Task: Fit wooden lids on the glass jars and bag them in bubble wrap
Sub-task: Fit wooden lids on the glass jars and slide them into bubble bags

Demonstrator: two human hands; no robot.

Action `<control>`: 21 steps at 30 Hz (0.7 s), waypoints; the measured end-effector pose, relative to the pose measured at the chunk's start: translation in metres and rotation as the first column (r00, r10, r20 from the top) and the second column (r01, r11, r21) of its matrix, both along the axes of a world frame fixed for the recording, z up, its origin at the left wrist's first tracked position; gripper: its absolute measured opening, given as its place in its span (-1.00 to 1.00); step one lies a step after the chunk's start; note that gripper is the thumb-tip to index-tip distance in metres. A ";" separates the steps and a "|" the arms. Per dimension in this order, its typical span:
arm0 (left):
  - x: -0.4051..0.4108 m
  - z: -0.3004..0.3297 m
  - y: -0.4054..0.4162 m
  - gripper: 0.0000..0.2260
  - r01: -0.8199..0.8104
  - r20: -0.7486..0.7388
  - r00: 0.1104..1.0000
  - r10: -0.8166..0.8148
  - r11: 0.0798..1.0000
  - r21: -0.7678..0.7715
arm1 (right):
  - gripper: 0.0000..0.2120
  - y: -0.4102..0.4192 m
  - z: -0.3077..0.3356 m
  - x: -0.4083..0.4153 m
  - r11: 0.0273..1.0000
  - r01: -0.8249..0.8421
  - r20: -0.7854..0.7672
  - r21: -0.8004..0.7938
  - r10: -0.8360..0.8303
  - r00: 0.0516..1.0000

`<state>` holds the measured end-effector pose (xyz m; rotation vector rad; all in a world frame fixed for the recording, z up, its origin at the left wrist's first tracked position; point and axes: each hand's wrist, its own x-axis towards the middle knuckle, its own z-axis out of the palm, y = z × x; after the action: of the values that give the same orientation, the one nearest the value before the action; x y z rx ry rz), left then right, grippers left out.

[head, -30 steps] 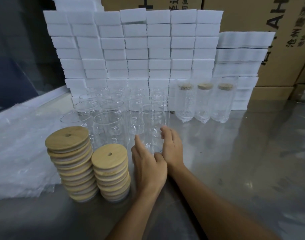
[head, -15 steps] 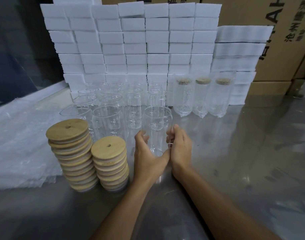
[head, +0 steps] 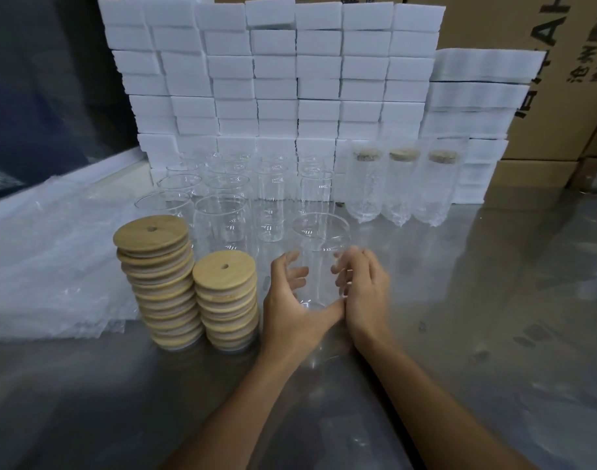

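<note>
One clear glass jar (head: 320,240) stands upright on the steel table (head: 493,317), just in front of a cluster of several more lidless jars (head: 222,218). My left hand (head: 288,307) curls around its left side and my right hand (head: 366,293) around its right side, fingers showing through the glass. Two stacks of round wooden lids with a small hole stand left of my hands: a tall stack (head: 151,232) and a shorter stack (head: 224,269). A pile of flat bubble-wrap bags (head: 53,259) lies at far left.
Three lidded jars in bubble wrap (head: 397,188) stand upright at back right. A wall of white foam blocks (head: 273,79) rises behind the jars, with cardboard boxes (head: 568,103) at right. The steel table stretches right of my hands.
Both hands have closed round the front jar and drawn it toward me, away from the cluster. The view has tilted slightly.
</note>
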<state>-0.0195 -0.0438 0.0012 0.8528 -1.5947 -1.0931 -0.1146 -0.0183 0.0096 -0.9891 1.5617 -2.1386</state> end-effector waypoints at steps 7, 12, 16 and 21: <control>0.005 0.004 0.007 -0.18 -0.005 -0.027 1.000 0.006 1.000 0.025 | -0.77 0.002 0.007 0.005 0.992 0.054 -0.152 -0.118 -0.072 0.986; 0.005 0.004 0.005 -0.20 -0.024 -0.039 0.999 0.025 0.999 0.035 | -0.77 0.003 0.008 0.010 0.987 0.083 -0.223 -0.137 -0.112 0.968; 0.004 0.003 0.003 -0.15 -0.026 -0.010 1.000 0.026 1.000 0.018 | -0.82 0.005 0.012 0.010 0.979 0.104 -0.237 -0.178 -0.145 0.961; 0.003 0.001 -0.001 -0.19 -0.025 0.011 1.000 0.025 1.000 0.003 | -0.76 0.013 0.024 0.019 0.947 0.209 -0.364 -0.245 -0.290 0.885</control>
<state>-0.0168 -0.0450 0.0020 0.8805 -1.5876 -1.0749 -0.0959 -0.0053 0.0337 -1.4338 1.7625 -2.4233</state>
